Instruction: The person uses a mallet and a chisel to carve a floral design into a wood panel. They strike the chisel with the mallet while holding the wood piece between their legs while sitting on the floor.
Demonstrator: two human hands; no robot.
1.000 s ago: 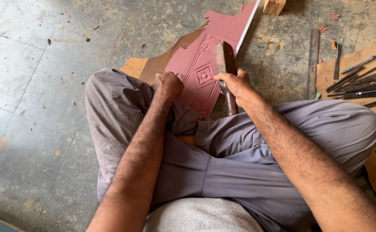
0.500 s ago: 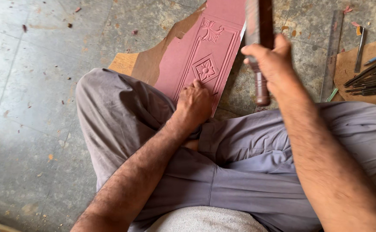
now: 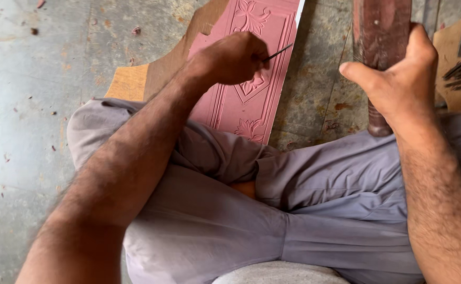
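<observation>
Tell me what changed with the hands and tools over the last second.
The right hand lifted the wooden mallet from over the panel, out to the right. The left hand moved up the carved pink panel, holding a thin chisel. Both grips held; panel unmoved.

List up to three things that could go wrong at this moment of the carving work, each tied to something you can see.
The left hand pinches a thin chisel close to its fingers, so a blow from the raised wooden mallet in the right hand might strike them. The carved pink panel lies across the person's leg, not clamped, and may shift. A slip could gouge the floral relief.
</observation>
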